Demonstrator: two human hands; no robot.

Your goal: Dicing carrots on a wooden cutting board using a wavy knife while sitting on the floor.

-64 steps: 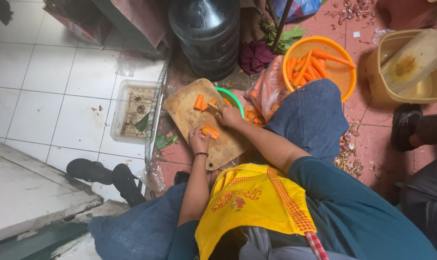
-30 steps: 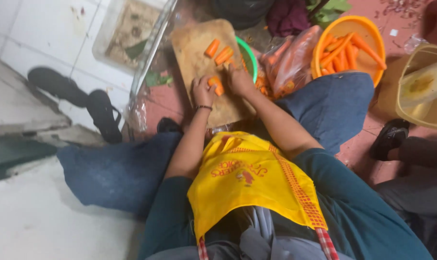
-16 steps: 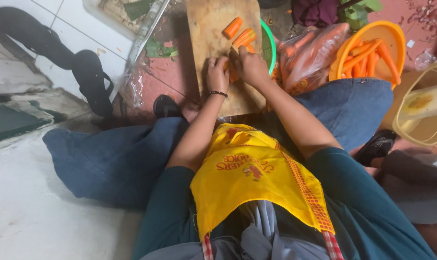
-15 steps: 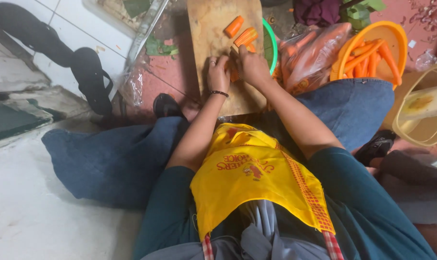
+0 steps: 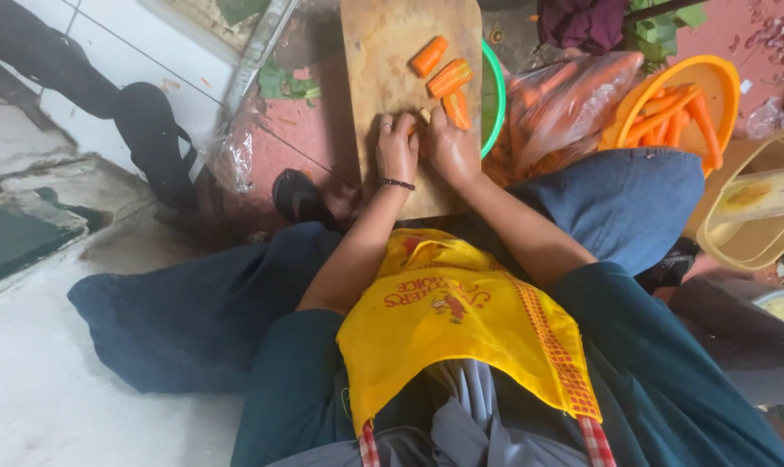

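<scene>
The work area is a floor, white tile on one side and red, littered concrete on the other, with the person seated low and a wooden cutting board (image 5: 383, 78) lying between the knees. A green bowl (image 5: 494, 95) rim shows from beneath the board's far edge. Beyond it lie a clear plastic bag of carrots (image 5: 565, 99) and an orange basket (image 5: 703, 86) holding whole peeled carrots.

The left hand (image 5: 397, 151) and the right hand (image 5: 451, 149) are side by side on the board, both curled down over a small carrot piece (image 5: 412, 130) of which only a sliver shows between them. The left fingers pinch it in place; the right hand is closed as if about a knife, though no blade can be made out. Three cut carrot pieces (image 5: 448, 79) lie on the board just beyond the hands.

Judgement: the cut is best made with the left fingertips tucked back from the cutting line, the piece resting on a flat face, and finished pieces kept well apart from the stroke.

Compared with the view half a second earlier, the hands occupy the same spot on the board and the cut pieces have not shifted; only the camera has tipped slightly, bringing the board nearer the top edge.
</scene>
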